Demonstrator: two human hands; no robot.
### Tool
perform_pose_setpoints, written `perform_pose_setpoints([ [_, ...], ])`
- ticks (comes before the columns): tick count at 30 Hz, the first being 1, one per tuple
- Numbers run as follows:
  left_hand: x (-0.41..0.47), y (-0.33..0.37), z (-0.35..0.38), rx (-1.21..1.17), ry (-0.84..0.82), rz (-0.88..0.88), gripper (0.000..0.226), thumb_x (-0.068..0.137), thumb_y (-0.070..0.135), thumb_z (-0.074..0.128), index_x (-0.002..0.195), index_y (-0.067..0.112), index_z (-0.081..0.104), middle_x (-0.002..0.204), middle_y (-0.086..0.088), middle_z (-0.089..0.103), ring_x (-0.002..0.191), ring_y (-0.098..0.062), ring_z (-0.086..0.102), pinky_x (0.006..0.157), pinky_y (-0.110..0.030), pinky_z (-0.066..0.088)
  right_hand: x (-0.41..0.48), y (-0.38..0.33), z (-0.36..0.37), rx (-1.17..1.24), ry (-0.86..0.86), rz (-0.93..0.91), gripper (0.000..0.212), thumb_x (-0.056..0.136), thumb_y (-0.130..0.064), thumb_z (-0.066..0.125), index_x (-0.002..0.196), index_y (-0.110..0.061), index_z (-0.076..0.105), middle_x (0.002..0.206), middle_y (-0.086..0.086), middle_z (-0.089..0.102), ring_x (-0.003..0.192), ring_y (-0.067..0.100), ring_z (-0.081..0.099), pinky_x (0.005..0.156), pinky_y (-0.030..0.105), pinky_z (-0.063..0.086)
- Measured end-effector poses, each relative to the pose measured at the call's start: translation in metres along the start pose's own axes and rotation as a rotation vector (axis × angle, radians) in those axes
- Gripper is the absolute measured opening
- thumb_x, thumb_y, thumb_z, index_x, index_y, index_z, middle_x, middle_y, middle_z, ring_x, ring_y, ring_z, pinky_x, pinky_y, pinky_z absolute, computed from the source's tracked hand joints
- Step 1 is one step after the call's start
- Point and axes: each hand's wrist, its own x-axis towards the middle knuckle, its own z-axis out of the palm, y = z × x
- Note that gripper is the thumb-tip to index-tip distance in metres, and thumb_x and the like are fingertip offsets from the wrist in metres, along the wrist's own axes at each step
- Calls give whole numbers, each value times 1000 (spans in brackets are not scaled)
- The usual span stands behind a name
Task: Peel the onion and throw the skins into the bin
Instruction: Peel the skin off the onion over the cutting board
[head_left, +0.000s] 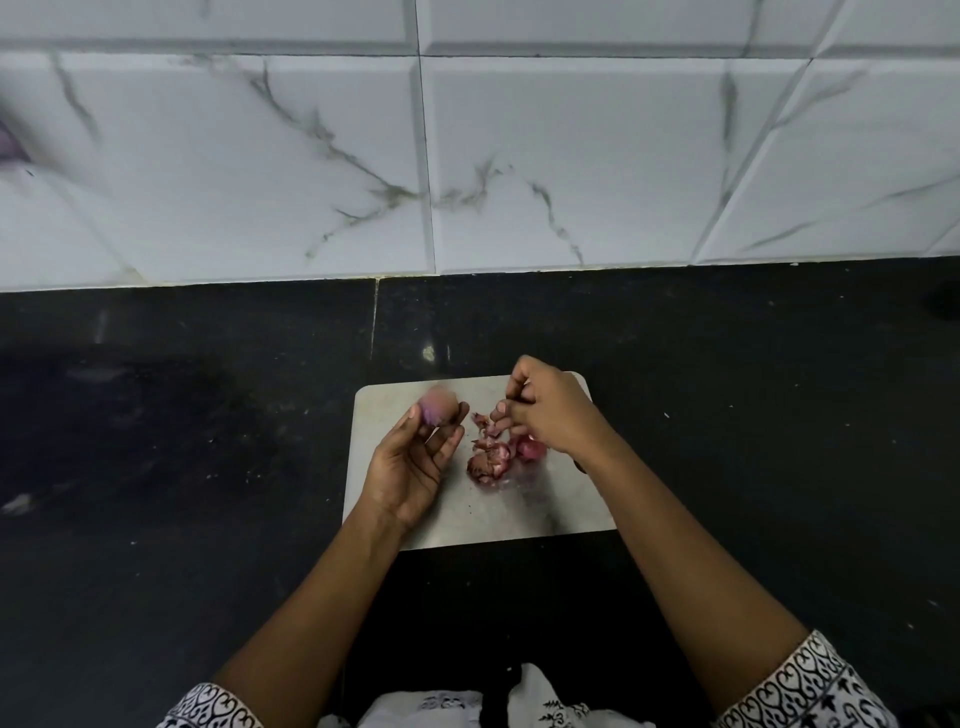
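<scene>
A small purple onion (436, 408), blurred by motion, sits at the fingertips of my left hand (415, 462), which is palm up over the left part of a steel cutting board (545, 514). My right hand (545, 410) hovers over the board's far right with curled fingers and pinches a scrap of skin. A heap of reddish onion skins (491, 460) lies on the board between and below my hands. A second reddish piece (530, 447) lies partly hidden under my right wrist. No bin is in view.
The board lies on a black stone counter (182, 441) that meets a white marble-tiled wall (467, 156). A blurred purple thing (10, 143) shows at the left edge. My patterned sleeves and clothing fill the bottom.
</scene>
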Motion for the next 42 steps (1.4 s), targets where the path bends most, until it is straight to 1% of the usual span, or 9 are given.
perform_pose_setpoints([
  [6,4,-2,-1,29,-52,2,71,38,29,95,100,4,73,105,-17,71,96,-26,70,71,-30,58,-8,-2,6,-127,163,-236,23,72,-14,77,91,-20,63,83,-4,61,73,4,58,63,12,46],
  [10,1,-2,6,11,-103,0,67,43,29,93,101,2,71,103,-18,71,90,-23,71,71,-29,58,-18,-7,18,-18,157,-401,31,75,-12,75,104,-17,66,96,-4,59,89,4,59,69,12,51],
  [13,-2,0,11,2,-130,1,45,62,26,81,100,5,72,102,-20,71,82,-20,72,69,-27,59,-19,-9,26,-83,198,-480,31,76,-14,74,106,-14,68,97,-1,64,89,7,61,73,11,49],
  [19,-4,0,14,108,-149,50,81,47,35,92,114,4,61,106,-15,71,89,-19,71,73,-26,57,-17,-19,20,-209,198,-520,18,75,-16,74,92,-15,68,93,-3,66,81,8,63,71,20,50],
  [29,-6,-2,10,229,-94,113,87,40,39,94,114,10,60,103,-9,72,91,-17,70,74,-24,56,-13,-29,7,-347,41,-397,18,79,-21,71,95,-12,67,97,3,66,85,15,62,75,30,50],
  [33,-5,-5,10,225,-77,147,82,45,37,92,115,9,60,105,-9,72,94,-18,70,76,-24,56,-14,-26,12,-333,62,-367,15,81,-18,69,94,-11,67,96,4,67,86,16,62,75,29,49],
  [36,-6,-7,13,190,-76,151,56,62,27,80,112,9,61,100,-7,73,92,-16,70,75,-23,56,-14,-24,15,-332,70,-357,10,84,-18,64,92,-12,64,96,2,65,86,15,59,72,23,42],
  [39,-5,-8,15,190,-67,154,43,70,22,66,110,9,60,94,-4,74,87,-13,70,71,-21,56,-15,-22,19,-303,64,-366,9,85,-20,59,90,-13,59,92,1,60,83,17,57,71,31,46],
  [42,-3,-10,17,215,-79,169,40,70,30,77,100,9,60,94,-6,69,86,-13,68,72,-22,56,-18,-17,28,-294,126,-387,10,83,-21,57,87,-13,55,87,0,55,76,18,56,67,40,49],
])
